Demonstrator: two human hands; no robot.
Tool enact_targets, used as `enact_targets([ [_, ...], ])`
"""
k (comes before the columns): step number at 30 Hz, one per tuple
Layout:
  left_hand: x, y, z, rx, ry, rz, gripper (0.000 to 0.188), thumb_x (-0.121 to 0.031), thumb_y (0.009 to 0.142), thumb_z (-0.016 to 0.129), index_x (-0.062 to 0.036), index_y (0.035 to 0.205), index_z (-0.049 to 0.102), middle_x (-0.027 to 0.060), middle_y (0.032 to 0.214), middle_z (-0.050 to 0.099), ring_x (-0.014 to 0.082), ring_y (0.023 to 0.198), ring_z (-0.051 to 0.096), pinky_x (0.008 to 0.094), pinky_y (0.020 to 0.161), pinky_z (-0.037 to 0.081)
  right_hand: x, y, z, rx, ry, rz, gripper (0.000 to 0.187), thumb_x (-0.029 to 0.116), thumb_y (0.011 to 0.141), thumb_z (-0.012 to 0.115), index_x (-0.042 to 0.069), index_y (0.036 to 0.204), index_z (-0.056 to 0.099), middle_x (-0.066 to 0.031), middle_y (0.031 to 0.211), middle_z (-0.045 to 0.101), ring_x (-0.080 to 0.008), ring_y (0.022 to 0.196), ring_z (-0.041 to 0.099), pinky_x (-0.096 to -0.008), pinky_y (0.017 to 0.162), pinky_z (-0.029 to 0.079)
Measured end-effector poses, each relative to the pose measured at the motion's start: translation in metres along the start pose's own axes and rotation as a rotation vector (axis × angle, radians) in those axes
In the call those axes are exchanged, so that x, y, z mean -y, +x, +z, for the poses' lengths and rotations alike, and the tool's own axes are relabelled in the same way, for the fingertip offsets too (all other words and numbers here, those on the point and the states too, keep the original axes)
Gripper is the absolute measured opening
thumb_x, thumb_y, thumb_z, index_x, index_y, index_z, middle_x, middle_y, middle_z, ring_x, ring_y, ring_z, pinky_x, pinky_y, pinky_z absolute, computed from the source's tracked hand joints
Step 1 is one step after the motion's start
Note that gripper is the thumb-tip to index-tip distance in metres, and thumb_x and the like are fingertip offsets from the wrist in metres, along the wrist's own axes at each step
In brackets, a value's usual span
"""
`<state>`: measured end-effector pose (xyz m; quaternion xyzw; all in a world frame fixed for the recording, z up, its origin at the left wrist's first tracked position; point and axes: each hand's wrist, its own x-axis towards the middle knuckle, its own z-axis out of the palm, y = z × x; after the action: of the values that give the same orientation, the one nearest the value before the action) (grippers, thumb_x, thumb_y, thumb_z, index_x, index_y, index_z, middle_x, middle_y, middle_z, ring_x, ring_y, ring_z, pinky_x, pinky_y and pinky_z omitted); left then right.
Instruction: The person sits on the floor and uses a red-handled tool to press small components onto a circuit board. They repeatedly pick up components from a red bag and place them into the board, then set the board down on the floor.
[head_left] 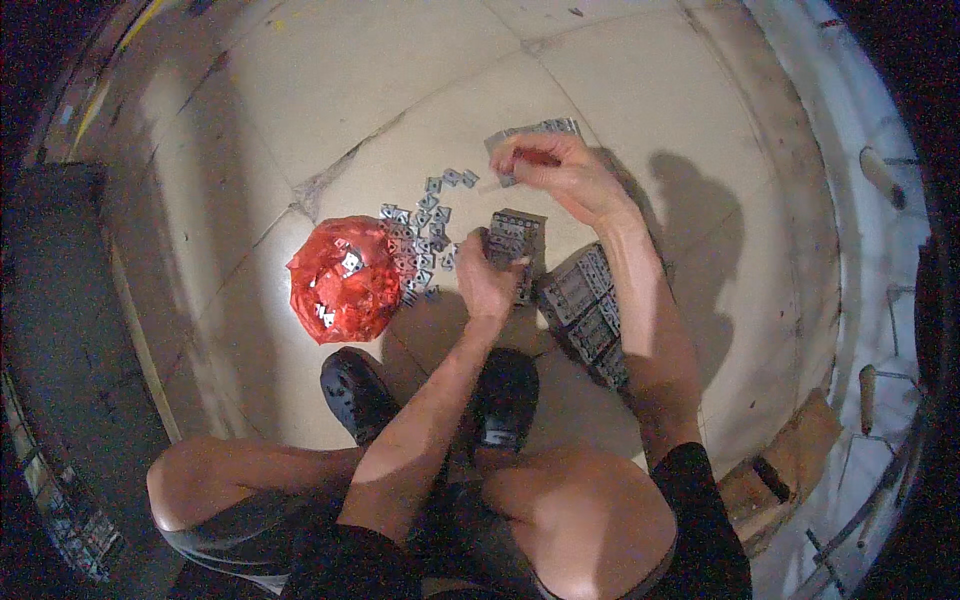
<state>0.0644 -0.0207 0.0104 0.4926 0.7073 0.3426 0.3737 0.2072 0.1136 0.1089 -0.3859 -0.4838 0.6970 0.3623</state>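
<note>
My left hand (485, 288) is closed around the near part of a block of small grey metal pieces (515, 232) set in rows, thumb on its right side. Beyond it, to the right, my right hand (565, 175) is raised with its fingers pinched. Something dark red (537, 157) shows in that grip; its kind is not clear. Behind the right hand lies a strip of grey pieces (555, 127), partly covered by the fingers. Loose square metal pieces with a dark hole (437, 215) are scattered left of my left hand.
A red plastic bag (345, 285) with several metal pieces on it sits at the left. More rows of grey pieces (590, 310) lie by my right forearm. My dark shoes (505, 400) are close below. Cardboard (800, 455) lies at the lower right on the tiled floor (420, 70).
</note>
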Motion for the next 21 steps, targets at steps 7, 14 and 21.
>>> enact_targets([
  [7, -0.015, 0.036, 0.001, -0.022, 0.238, -0.102, 0.049, -0.033, 0.078, 0.089, 0.0034, 0.103, 0.067, 0.0233, 0.085, 0.073, 0.0404, 0.081, 0.073, 0.0471, 0.071, 0.055, 0.009, -0.041, 0.003, -0.483, -0.649, 0.077, 0.015, 0.010, 0.092, 0.077, 0.000, 0.102, 0.071, -0.0017, 0.092, 0.069, -0.0085, 0.081, 0.062, -0.0260, 0.075, 0.051],
  [14, 0.005, 0.034, -0.016, -0.042, 0.202, -0.122, 0.018, -0.015, 0.090, 0.066, 0.0006, 0.098, 0.064, 0.0266, 0.082, 0.068, 0.0485, 0.080, 0.067, 0.0557, 0.069, 0.050, -0.044, -0.073, 0.004, -0.747, -0.151, 0.125, 0.017, 0.013, 0.097, 0.072, -0.003, 0.103, 0.072, -0.0028, 0.083, 0.071, -0.0097, 0.075, 0.062, -0.0278, 0.069, 0.050],
  [21, 0.035, -0.012, -0.083, 0.458, 0.452, 0.636, 0.034, -0.008, 0.080, 0.065, -0.0046, 0.113, 0.065, 0.0209, 0.091, 0.065, 0.0404, 0.078, 0.068, 0.0495, 0.067, 0.055, -0.103, -0.028, 0.057, -0.190, -0.809, 0.021, 0.015, 0.016, 0.095, 0.067, 0.006, 0.104, 0.073, -0.0176, 0.092, 0.072, -0.0360, 0.081, 0.070, -0.0424, 0.071, 0.053],
])
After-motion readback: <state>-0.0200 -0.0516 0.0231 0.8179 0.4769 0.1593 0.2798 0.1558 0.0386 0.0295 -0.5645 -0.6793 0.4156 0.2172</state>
